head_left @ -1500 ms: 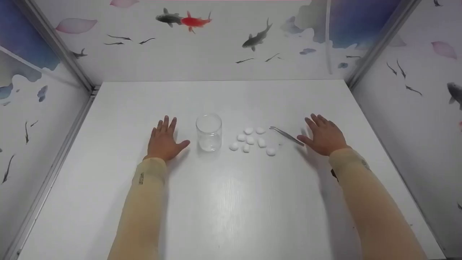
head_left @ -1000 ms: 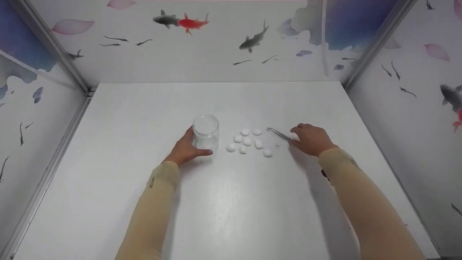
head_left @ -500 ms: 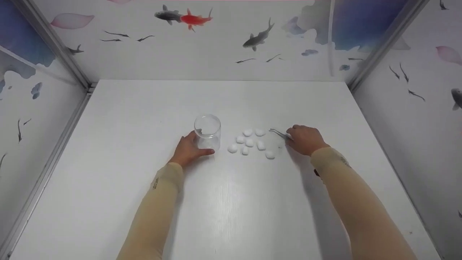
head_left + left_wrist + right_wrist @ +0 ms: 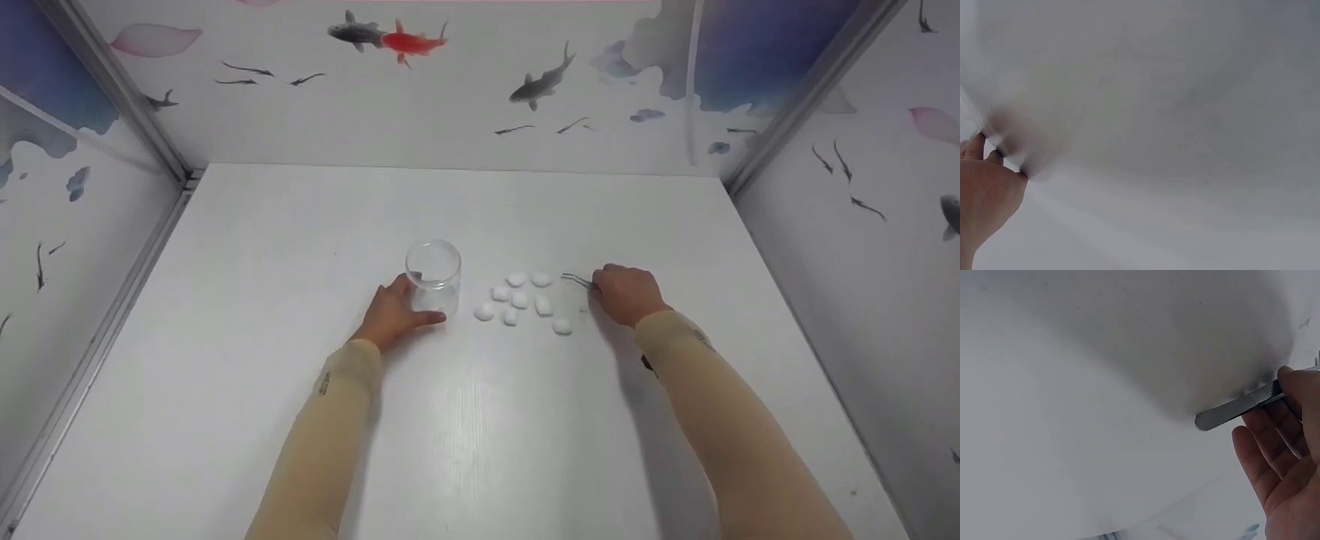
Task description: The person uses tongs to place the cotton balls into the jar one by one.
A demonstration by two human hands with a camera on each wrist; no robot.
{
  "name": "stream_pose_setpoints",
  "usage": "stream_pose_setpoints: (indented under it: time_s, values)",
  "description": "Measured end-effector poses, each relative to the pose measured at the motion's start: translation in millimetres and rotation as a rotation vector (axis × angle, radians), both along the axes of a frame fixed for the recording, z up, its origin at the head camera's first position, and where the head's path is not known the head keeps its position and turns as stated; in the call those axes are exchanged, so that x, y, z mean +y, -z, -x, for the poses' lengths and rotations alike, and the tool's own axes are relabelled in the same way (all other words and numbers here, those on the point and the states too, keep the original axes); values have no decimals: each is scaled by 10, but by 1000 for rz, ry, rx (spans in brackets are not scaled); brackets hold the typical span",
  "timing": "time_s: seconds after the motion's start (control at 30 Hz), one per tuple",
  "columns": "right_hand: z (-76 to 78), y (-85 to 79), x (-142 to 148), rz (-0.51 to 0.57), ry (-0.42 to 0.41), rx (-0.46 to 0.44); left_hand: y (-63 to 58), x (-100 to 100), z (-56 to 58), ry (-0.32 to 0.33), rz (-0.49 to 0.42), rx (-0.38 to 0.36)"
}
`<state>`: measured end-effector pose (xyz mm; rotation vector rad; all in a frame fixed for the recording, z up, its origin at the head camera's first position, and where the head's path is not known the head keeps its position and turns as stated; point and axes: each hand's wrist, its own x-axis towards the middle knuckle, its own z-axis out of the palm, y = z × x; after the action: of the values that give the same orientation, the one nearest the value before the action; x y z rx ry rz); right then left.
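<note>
A clear jar [image 4: 435, 296] stands upright and open at the top, left of the middle of the table. My left hand [image 4: 391, 315] holds it low down, thumb across the front and fingers behind the left side. In the left wrist view, the left hand [image 4: 988, 191] shows only at the left edge. My right hand [image 4: 628, 292] pinches metal tweezers [image 4: 574, 279], their bent tips pointing left. Their rounded end [image 4: 1221, 416] sticks out past the right hand [image 4: 1292, 467] in the right wrist view. Several small white rounded pieces [image 4: 519, 300], like cotton balls, lie between the jar and the tweezers.
The white table [image 4: 465, 435] is enclosed by a back wall [image 4: 420, 112] and side walls printed with fish and petals. Grey metal posts [image 4: 817, 94] stand at the corners.
My left hand has moved right from lying flat on the table and taken hold of the jar. My right hand has moved left and picked up the tweezers by their middle.
</note>
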<state>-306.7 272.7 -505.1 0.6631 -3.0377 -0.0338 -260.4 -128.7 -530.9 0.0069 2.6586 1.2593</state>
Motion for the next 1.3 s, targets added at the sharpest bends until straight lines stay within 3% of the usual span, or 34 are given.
stream_pose_setpoints:
  time_s: [0.23, 0.57, 1.13, 1.3]
  values:
    - [-72, -184, 105, 91, -56, 13, -34, 14, -12, -3, 4, -24]
    - [-196, -353, 171, 118, -87, -25, -21, -8, -1, -2, -24, -7]
    - [-313, -324, -123, 157, -275, -38, -25, -4, 0, 15, -4, 1]
    - [-321, -303, -136, 149, -282, -35, -47, 7, -4, 7, -16, -29]
